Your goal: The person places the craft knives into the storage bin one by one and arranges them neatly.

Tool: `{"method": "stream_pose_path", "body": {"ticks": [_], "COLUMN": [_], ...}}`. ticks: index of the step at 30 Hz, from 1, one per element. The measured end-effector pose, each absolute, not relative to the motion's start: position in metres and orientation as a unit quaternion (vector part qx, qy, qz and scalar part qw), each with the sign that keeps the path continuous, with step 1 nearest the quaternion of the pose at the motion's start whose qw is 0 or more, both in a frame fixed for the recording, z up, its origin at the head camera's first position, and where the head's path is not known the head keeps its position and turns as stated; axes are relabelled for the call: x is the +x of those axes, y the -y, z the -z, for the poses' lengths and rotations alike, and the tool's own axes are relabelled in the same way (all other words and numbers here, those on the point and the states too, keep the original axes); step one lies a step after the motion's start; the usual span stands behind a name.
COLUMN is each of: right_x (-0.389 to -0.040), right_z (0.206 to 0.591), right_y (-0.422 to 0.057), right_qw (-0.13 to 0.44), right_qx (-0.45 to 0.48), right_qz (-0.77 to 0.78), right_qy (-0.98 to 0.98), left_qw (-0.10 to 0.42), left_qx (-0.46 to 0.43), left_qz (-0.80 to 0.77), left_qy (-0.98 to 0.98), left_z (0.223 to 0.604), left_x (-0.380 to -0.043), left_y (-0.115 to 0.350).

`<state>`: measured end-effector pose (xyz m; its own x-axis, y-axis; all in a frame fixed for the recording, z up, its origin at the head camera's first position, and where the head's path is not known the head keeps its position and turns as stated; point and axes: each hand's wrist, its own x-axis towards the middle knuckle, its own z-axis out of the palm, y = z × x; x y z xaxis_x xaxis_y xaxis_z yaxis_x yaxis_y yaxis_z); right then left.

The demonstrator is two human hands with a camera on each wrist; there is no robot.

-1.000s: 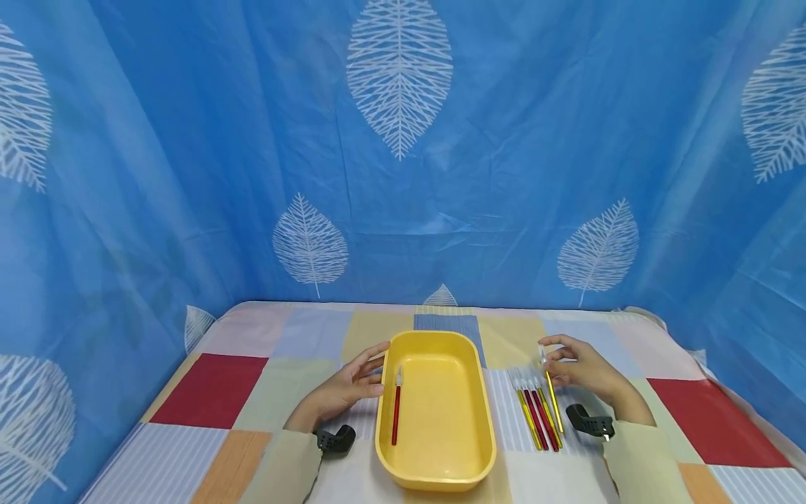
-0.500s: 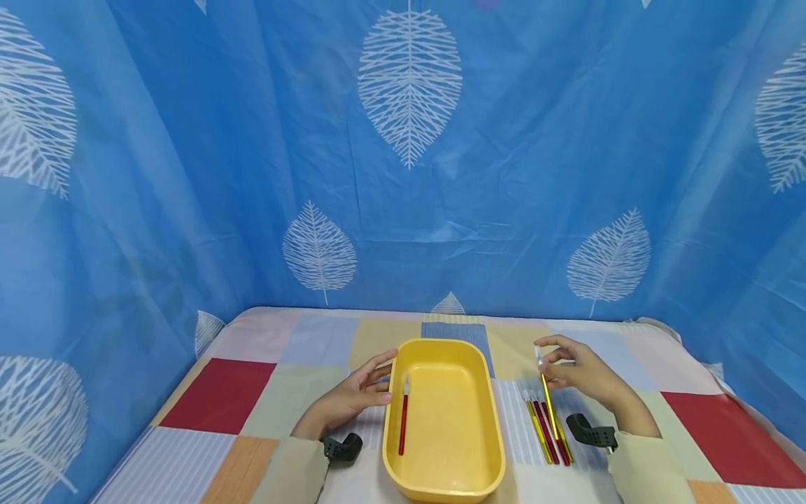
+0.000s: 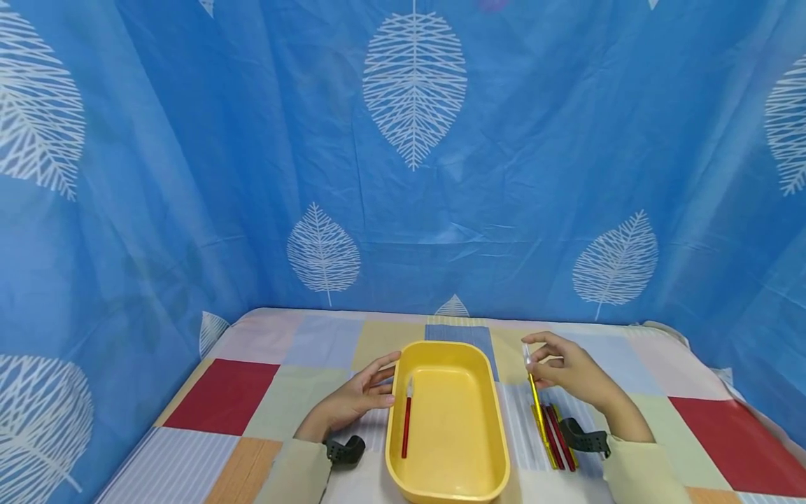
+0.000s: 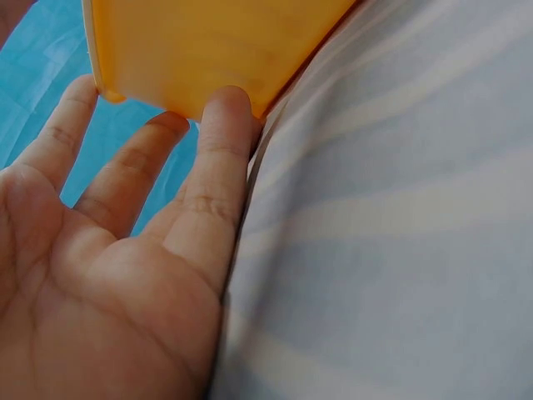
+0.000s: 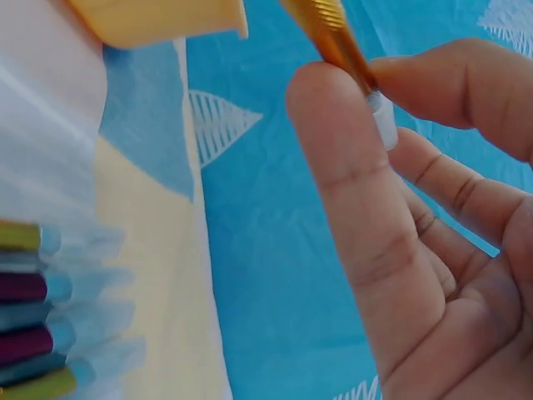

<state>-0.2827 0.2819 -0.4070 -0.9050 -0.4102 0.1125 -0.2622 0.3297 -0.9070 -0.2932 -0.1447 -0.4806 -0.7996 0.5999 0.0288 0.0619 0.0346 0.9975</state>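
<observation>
My left hand (image 3: 355, 400) rests against the left side of a yellow plastic tray (image 3: 502, 448). In the left wrist view, its nearly straight fingers (image 4: 223, 142) touch the tray's outer wall. Inside the tray, along its left side, lies a slim red pen-shaped tool (image 3: 406, 427) with a clear cap. Between thumb and finger, my right hand (image 3: 563, 364) pinches a gold pen-shaped tool (image 5: 333, 37) near its pale capped end, raised off the cloth. Below that hand, several red and gold tools (image 3: 554, 437) lie side by side; their caps show in the right wrist view.
A patchwork cloth (image 3: 214, 395) covers the table. Behind it hangs a blue curtain (image 3: 252, 140) with white leaf prints. Black bands (image 3: 345, 451) sit on both wrists.
My right hand has lifted the gold tool from beside the others and moved left toward the tray with it. My left hand keeps its place at the tray. The head view has shifted slightly.
</observation>
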Motion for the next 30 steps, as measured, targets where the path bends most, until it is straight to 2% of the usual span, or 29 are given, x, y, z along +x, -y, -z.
{"method": "stream_pose_path", "body": {"ticks": [10,30], "right_x": [-0.279,-0.285], "right_z": [0.396,0.392], "right_y": [-0.262,-0.220], "right_qw": [0.039,0.072], "right_qx": [-0.241,-0.258], "right_qz": [0.552,0.573], "right_qy": [-0.797,-0.774], "left_qw": [0.205,0.201], "left_qx": [0.241,0.238], "left_qz": [-0.657,-0.653], "left_qy": [-0.685,-0.691], "left_z": [0.480,0.479], "left_x": [-0.292,-0.293], "left_y": [0.144,0.145]}}
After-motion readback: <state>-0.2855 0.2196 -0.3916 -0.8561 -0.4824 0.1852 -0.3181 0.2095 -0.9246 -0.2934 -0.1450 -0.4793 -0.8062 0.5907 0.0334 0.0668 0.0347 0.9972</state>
